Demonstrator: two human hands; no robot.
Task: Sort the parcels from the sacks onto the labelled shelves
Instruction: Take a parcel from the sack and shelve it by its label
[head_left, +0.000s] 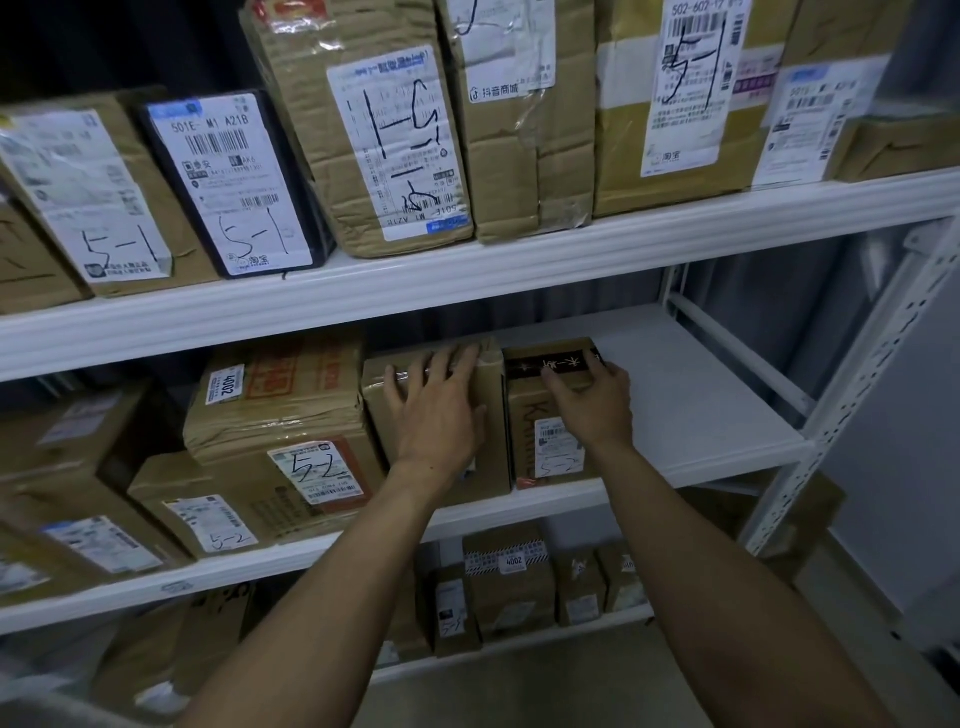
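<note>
Two parcels are handled on the middle shelf (701, 405).
The left hand (441, 410) is pressed flat, fingers spread, on a plain box (493, 441), much of which is hidden by it. Just beside it, a black-taped box (550, 457) is gripped at its top by the right hand (592, 402); its handwritten mark is faint.

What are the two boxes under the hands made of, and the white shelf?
Bigger box: brown cardboard, matte and creased, with shiny clear tape. Smaller box: the same cardboard, with a black tape strip and a paper label. Shelf: probably painted metal, smooth and white; its post has punched holes.
</note>
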